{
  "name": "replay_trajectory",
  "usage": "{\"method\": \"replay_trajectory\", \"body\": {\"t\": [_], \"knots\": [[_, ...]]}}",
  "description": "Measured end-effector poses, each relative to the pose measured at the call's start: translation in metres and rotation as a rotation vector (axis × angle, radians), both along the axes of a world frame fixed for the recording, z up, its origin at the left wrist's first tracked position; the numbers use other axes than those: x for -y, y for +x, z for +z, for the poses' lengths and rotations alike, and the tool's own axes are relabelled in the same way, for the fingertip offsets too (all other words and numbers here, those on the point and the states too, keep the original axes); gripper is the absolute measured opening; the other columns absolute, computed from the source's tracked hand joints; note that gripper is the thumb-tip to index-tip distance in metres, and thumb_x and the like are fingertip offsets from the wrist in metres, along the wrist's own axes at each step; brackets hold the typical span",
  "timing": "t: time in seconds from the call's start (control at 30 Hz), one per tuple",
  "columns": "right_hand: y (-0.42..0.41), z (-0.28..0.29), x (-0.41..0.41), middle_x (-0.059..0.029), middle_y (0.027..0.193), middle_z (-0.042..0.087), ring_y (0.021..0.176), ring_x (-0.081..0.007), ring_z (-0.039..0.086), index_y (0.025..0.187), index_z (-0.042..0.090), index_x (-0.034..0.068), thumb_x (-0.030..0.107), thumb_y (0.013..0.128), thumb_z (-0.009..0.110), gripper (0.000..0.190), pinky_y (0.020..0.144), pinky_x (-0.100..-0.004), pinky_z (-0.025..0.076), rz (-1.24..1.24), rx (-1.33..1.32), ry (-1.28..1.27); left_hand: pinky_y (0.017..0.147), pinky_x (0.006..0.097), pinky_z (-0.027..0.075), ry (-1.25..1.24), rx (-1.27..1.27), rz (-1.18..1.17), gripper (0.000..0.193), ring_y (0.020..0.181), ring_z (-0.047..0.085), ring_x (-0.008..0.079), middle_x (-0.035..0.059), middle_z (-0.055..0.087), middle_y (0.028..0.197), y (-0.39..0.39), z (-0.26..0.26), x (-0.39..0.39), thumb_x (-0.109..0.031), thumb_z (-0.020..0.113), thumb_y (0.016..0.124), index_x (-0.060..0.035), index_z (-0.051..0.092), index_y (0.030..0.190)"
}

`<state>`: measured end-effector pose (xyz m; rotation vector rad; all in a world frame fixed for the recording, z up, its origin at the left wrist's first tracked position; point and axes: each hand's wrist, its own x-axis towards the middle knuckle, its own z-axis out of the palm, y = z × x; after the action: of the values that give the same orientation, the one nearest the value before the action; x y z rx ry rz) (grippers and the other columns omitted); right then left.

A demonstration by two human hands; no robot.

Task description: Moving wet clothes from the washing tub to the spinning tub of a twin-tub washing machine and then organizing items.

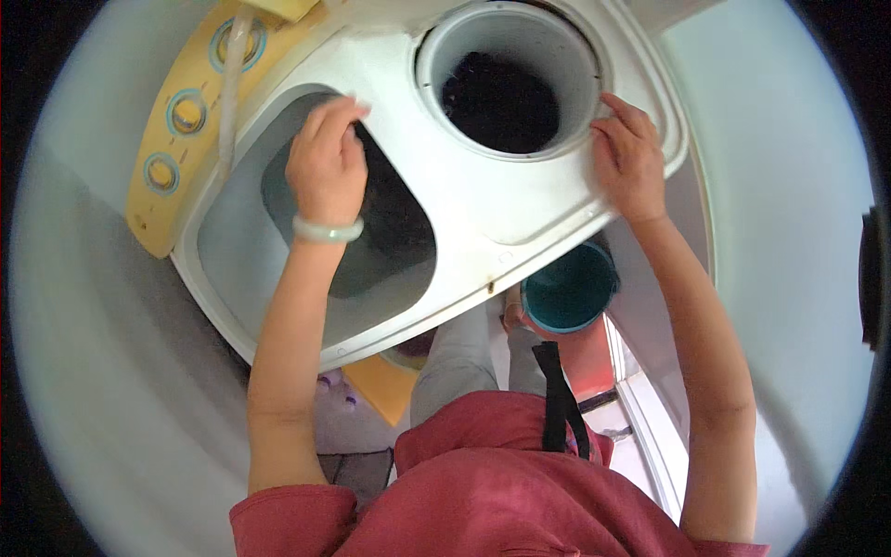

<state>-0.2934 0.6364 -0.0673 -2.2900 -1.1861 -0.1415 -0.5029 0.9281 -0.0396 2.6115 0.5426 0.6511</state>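
A white twin-tub washing machine (459, 202) stands before me. My left hand (329, 163), with a pale bangle at the wrist, is over the large wash tub (233, 244), near its upper edge; it is slightly blurred and its fingers are curled, with nothing plainly in them. Dark contents show in that tub, partly hidden by my hand and arm. My right hand (630, 157) is at the right rim of the round spin tub (511, 139), fingers bent and thumb side towards the rim; whether it touches the rim is unclear. Dark material (501, 104) lies inside the spin tub.
A yellow control panel (156, 146) with several knobs runs along the machine's left side, and a pale hose (230, 104) crosses it. Below the machine's front edge stands a teal bucket (571, 289) near my feet. Walls are close on both sides.
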Motion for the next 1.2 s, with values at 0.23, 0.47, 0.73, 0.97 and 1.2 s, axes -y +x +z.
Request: {"method": "replay_trajectory", "body": {"t": [0.23, 0.47, 0.73, 0.97, 1.2], "knots": [[-0.006, 0.005, -0.010, -0.0141, 0.128, 0.061, 0.110, -0.0316, 0.059, 0.094, 0.067, 0.000, 0.005, 0.084, 0.065, 0.011, 0.098, -0.0401, 0.045, 0.058, -0.013, -0.045, 0.100, 0.0406, 0.049, -0.627, -1.073, 0.552, 0.040, 0.120, 0.059, 0.0297, 0.0128, 0.062, 0.128, -0.184, -0.173, -0.072, -0.016, 0.070, 0.088, -0.0143, 0.061, 0.127], [-0.006, 0.014, -0.010, -0.0163, 0.132, 0.059, 0.117, -0.0302, 0.057, 0.098, 0.067, 0.000, 0.005, 0.090, 0.059, 0.012, 0.103, -0.0402, 0.042, 0.068, 0.023, -0.212, 0.122, 0.0433, 0.026, -0.762, -0.872, 0.675, 0.106, 0.147, 0.025, 0.0318, 0.0178, 0.021, 0.160, -0.166, -0.282, -0.096, -0.038, 0.082, 0.078, -0.0164, 0.015, 0.157], [-0.012, 0.015, -0.024, -0.0158, 0.135, 0.058, 0.123, -0.0298, 0.055, 0.096, 0.068, 0.001, 0.007, 0.094, 0.057, 0.013, 0.105, -0.0404, 0.042, 0.068, 0.023, -0.282, 0.121, 0.0496, 0.020, -0.899, -0.678, 0.637, 0.122, 0.150, 0.010, 0.0361, 0.0143, 0.013, 0.163, -0.134, -0.395, -0.099, -0.036, 0.089, 0.068, -0.0120, 0.010, 0.158], [-0.006, 0.015, -0.009, -0.0141, 0.134, 0.058, 0.120, -0.0286, 0.056, 0.096, 0.068, 0.001, 0.007, 0.091, 0.060, 0.012, 0.103, -0.0391, 0.043, 0.063, 0.038, -0.256, 0.120, 0.0432, 0.025, -1.400, -0.876, 0.455, 0.098, 0.146, 0.028, 0.0309, 0.0141, 0.028, 0.159, -0.144, -0.321, -0.067, -0.034, 0.083, 0.076, -0.0046, 0.029, 0.153], [-0.008, 0.010, -0.015, -0.0148, 0.126, 0.062, 0.111, -0.0322, 0.059, 0.093, 0.068, 0.000, 0.003, 0.083, 0.063, 0.012, 0.096, -0.0406, 0.046, 0.060, 0.037, -0.105, 0.066, 0.0325, 0.053, -1.564, -0.966, 0.708, 0.035, 0.071, 0.064, 0.0198, 0.0083, 0.067, 0.086, -0.203, -0.140, -0.077, -0.025, 0.076, 0.069, -0.0036, 0.067, 0.095]]}}
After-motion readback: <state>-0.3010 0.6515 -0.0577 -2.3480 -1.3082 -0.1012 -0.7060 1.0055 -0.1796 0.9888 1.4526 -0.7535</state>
